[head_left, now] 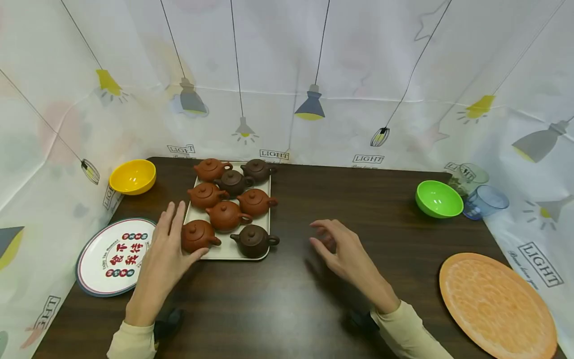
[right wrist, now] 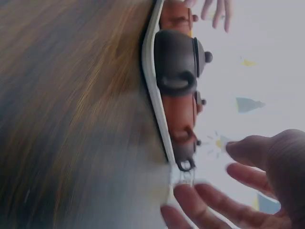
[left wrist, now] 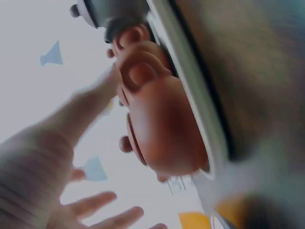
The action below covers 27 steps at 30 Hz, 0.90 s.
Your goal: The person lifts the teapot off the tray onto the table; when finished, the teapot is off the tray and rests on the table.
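A cream tray [head_left: 215, 254] bears several small clay teapots, some reddish-brown and some dark brown. My left hand [head_left: 162, 249] is at the tray's front left corner with its fingers extended, beside a reddish-brown teapot [head_left: 197, 236]. In the left wrist view the thumb is close to that teapot's handle [left wrist: 143, 64]; whether it touches cannot be told. Over the table to the right of the tray is my right hand [head_left: 345, 252], its fingers loosely bent and nothing in them. A dark teapot [head_left: 253, 241] sits at the tray's front right, its handle toward the right hand.
A white plate [head_left: 96, 267] with red lettering lies left of the left hand, and a yellow bowl [head_left: 133, 177] stands behind it. At the right are a green bowl [head_left: 439, 199], a blue cup [head_left: 489, 201] and an orange round mat [head_left: 498, 304]. Printed cloth borders the dark table.
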Motion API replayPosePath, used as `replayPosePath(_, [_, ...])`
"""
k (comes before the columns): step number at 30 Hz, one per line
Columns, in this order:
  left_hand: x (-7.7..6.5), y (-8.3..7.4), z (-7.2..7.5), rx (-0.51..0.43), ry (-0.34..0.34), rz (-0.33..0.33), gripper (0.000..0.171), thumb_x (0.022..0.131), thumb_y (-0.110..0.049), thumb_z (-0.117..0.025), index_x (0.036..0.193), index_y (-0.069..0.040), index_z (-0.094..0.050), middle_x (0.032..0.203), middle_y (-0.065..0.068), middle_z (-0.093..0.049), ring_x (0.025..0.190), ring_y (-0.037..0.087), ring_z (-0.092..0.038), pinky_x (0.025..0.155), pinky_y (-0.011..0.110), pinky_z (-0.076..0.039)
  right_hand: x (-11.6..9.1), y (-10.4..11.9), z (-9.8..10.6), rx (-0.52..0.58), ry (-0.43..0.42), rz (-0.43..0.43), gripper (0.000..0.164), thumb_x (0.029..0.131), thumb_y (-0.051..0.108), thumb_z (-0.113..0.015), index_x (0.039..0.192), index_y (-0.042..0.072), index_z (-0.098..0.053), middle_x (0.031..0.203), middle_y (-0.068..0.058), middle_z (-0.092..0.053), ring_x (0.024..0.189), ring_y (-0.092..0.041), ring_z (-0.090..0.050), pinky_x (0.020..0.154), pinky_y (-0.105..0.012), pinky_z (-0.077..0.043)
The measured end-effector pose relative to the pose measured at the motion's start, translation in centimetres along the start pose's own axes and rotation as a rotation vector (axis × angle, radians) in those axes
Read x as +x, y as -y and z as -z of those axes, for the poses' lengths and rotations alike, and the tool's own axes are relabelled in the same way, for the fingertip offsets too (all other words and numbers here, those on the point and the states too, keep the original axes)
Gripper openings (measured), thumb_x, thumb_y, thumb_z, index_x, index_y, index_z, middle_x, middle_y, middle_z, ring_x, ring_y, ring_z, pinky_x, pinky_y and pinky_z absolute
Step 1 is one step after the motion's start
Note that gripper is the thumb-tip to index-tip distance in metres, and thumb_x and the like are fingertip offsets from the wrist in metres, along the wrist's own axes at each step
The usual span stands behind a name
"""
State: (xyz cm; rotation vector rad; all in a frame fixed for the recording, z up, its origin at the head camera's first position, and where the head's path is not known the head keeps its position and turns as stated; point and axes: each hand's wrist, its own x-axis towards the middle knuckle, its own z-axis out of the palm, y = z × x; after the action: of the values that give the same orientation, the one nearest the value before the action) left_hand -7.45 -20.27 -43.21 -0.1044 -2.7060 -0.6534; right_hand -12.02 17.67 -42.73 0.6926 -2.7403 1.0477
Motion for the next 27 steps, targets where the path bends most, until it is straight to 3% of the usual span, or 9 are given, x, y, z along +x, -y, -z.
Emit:
replayPosePath(2, [-0.8, 0.1, 0.3, 0.005, -0.045, 0.061, 0.107, 0.076, -0.015, -0.099, 0.162, 0.005, -0.038, 0.164, 0.036, -0.04, 0.146, 0.059, -0.045, 0.112, 0.074, -0.043, 1.0, 0.2, -1.0, 0.098, 0.084, -0.049, 0.024, 0.103, 0.017, -0.073, 0.125, 0.009, -0.072, 0.1, -0.01, -0.076, 0.077, -0.022, -0.073, 0.067, -0.029, -0.059])
replayPosePath(5, [-1.8, 0.1, 0.4, 0.033, -0.062, 0.131, 0.087, 0.081, -0.012, -0.095, 0.149, 0.015, -0.049, 0.155, 0.04, -0.049, 0.138, 0.058, -0.054, 0.108, 0.07, -0.049, 2.3, 0.3, -2.8, 0.252, 0.23, -0.136, 0.026, 0.109, 0.025, -0.065, 0.126, 0.007, -0.072, 0.096, -0.014, -0.077, 0.07, -0.024, -0.073, 0.06, -0.028, -0.058])
replayPosePath(8, [-2.7, 0.5, -0.1, 0.071, -0.018, 0.187, 0.072, 0.087, -0.02, -0.091, 0.135, 0.02, -0.058, 0.148, 0.042, -0.054, 0.123, 0.06, -0.063, 0.096, 0.067, -0.056, 3.4, 0.3, -4.5, 0.362, 0.342, -0.174, 0.033, 0.111, 0.03, -0.06, 0.132, 0.006, -0.069, 0.098, -0.018, -0.077, 0.066, -0.026, -0.073, 0.057, -0.032, -0.06])
replayPosePath(11, [-3.3, 0.9, -0.7, 0.119, 0.064, 0.228, 0.071, 0.093, -0.03, -0.086, 0.132, 0.022, -0.058, 0.148, 0.045, -0.052, 0.126, 0.06, -0.061, 0.092, 0.068, -0.057, 4.2, 0.1, -5.9, 0.464, 0.408, -0.194, 0.036, 0.113, 0.03, -0.056, 0.137, 0.004, -0.066, 0.101, -0.023, -0.076, 0.066, -0.027, -0.074, 0.058, -0.037, -0.063])
replayPosePath(14, [-3.5, 1.2, -1.2, 0.151, 0.119, 0.218, 0.074, 0.096, -0.034, -0.081, 0.139, 0.022, -0.056, 0.152, 0.045, -0.048, 0.143, 0.059, -0.05, 0.11, 0.07, -0.048, 4.8, 0.0, -6.8, 0.587, 0.449, -0.245, 0.037, 0.114, 0.029, -0.055, 0.137, 0.002, -0.064, 0.105, -0.027, -0.073, 0.071, -0.027, -0.076, 0.06, -0.041, -0.065])
replayPosePath(17, [-3.1, 1.5, -1.7, 0.173, 0.121, 0.152, 0.075, 0.096, -0.033, -0.081, 0.14, 0.022, -0.056, 0.152, 0.044, -0.05, 0.148, 0.056, -0.046, 0.12, 0.072, -0.037, 5.0, -0.2, -7.0, 0.702, 0.461, -0.319, 0.036, 0.113, 0.031, -0.056, 0.135, 0.002, -0.064, 0.109, -0.028, -0.07, 0.075, -0.028, -0.077, 0.064, -0.042, -0.067])
replayPosePath(21, [-2.5, 2.4, -2.2, 0.233, 0.108, 0.081, 0.076, 0.096, -0.042, -0.079, 0.138, 0.019, -0.06, 0.147, 0.041, -0.057, 0.143, 0.055, -0.053, 0.117, 0.075, -0.039, 5.0, -0.4, -7.0, 0.806, 0.482, -0.363, 0.038, 0.113, 0.032, -0.057, 0.133, 0.0, -0.063, 0.113, -0.028, -0.068, 0.084, -0.03, -0.078, 0.071, -0.043, -0.068])
replayPosePath(27, [-2.3, 3.3, -1.9, 0.272, 0.2, 0.125, 0.077, 0.099, -0.05, -0.074, 0.142, 0.013, -0.061, 0.148, 0.036, -0.059, 0.145, 0.053, -0.051, 0.112, 0.074, -0.045, 5.2, -0.5, -7.6, 0.982, 0.542, -0.369, 0.035, 0.113, 0.025, -0.057, 0.122, -0.008, -0.063, 0.117, -0.026, -0.063, 0.096, -0.031, -0.078, 0.086, -0.048, -0.067])
